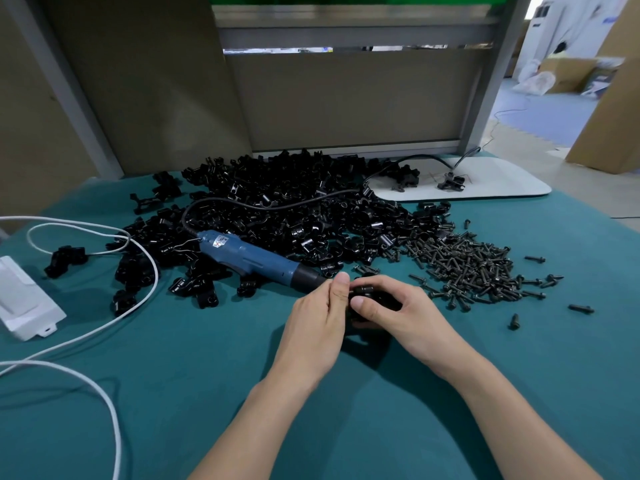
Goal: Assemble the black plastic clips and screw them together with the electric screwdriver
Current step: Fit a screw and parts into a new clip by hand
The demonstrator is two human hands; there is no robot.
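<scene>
Head view: one small black plastic clip assembly [362,292] sits low at centre, above the teal cloth surface [173,358]. The left hand [313,317] and right hand [410,318] both grip it, curled fingers [384,283] pinching it. One blue electric screwdriver [256,259] lies at 10 o'clock, its long axis running 10 to 4, nose toward the hands. Clip heap [294,209] at 12 and screw pile [474,268] at 2 are too many to count. Three stray screws [581,309] lie at 3. Bare cloth spreads from 6 to 8.

Single head-worn view, facing forward and down, close above green table [173,375].
</scene>
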